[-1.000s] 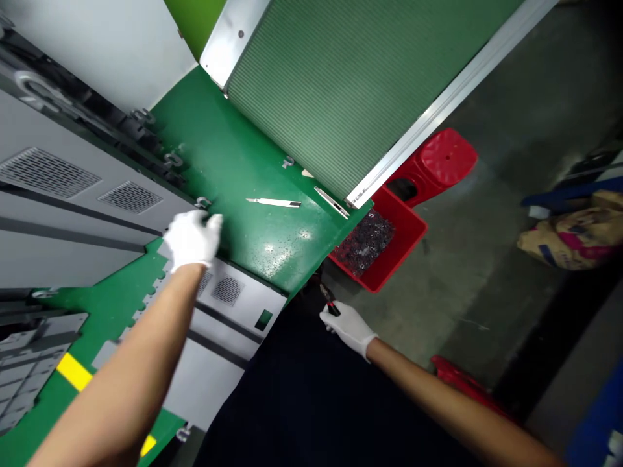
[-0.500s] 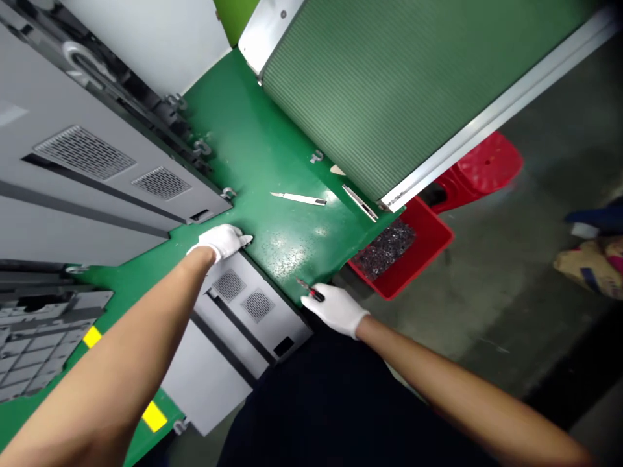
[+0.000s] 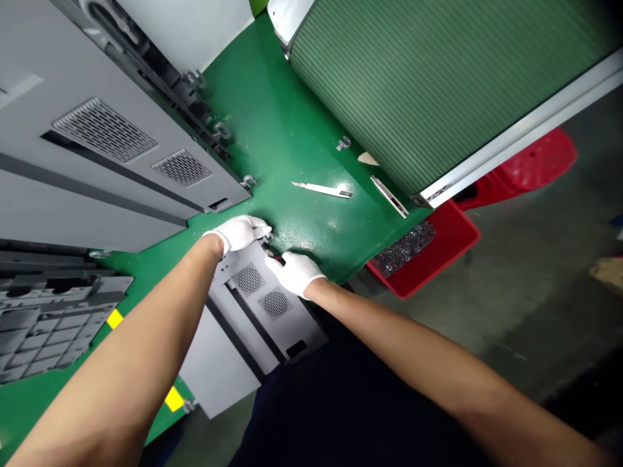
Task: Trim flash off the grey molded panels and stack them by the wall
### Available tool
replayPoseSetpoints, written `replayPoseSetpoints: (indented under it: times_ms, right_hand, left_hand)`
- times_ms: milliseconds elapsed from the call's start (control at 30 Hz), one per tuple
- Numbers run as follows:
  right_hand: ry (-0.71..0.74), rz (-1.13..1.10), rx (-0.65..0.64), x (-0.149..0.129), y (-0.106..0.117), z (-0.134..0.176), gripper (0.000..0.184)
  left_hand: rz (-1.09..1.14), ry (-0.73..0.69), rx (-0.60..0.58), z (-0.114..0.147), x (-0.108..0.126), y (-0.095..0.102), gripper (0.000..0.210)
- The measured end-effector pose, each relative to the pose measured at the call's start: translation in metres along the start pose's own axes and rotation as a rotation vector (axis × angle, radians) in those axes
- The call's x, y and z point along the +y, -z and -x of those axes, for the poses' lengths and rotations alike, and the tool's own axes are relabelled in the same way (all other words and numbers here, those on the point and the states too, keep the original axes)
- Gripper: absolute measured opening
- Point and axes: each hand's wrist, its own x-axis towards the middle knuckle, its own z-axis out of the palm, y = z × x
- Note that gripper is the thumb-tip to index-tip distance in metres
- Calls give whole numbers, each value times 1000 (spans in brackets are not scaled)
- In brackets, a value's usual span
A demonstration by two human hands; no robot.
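Note:
My left hand (image 3: 239, 232), in a white glove, is closed in a pinch at the far corner of a grey plastic panel (image 3: 287, 331). A small grey piece (image 3: 265, 239) shows at its fingertips, its shape partly hidden. My gloved right hand (image 3: 296, 272) is wrapped round a small hand tool (image 3: 278, 259) with a red and black handle. The tool's metal tip reaches the panel's edge just beside my left fingertips; its exact kind is hidden by the glove. Two vent grilles and dark slots mark the panel, which lies on the green table (image 3: 272, 149) against my body.
Beyond my hands lie a white craft knife (image 3: 322, 189), a second slim tool (image 3: 389, 196) and a hook-shaped grey scrap (image 3: 343, 143). A ribbed green conveyor (image 3: 438, 84) stands behind. Grey panels (image 3: 121, 188) are at left. A red bin (image 3: 438, 259) of scraps sits lower right, near a red stool (image 3: 535, 162).
My right hand has moved left with the tool, from over the table's near edge to the panel corner beside my left hand. The whole view has shifted slightly.

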Motion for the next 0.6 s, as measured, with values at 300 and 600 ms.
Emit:
replayPoseSetpoints:
  times_ms: [300, 600]
  right_hand:
    - [23, 24, 127, -2, -13, -3, 69]
    - [19, 143, 117, -10, -15, -14, 72]
  left_hand:
    - [87, -75, 19, 3, -3, 0, 43]
    - [84, -65, 50, 1, -7, -2, 37]
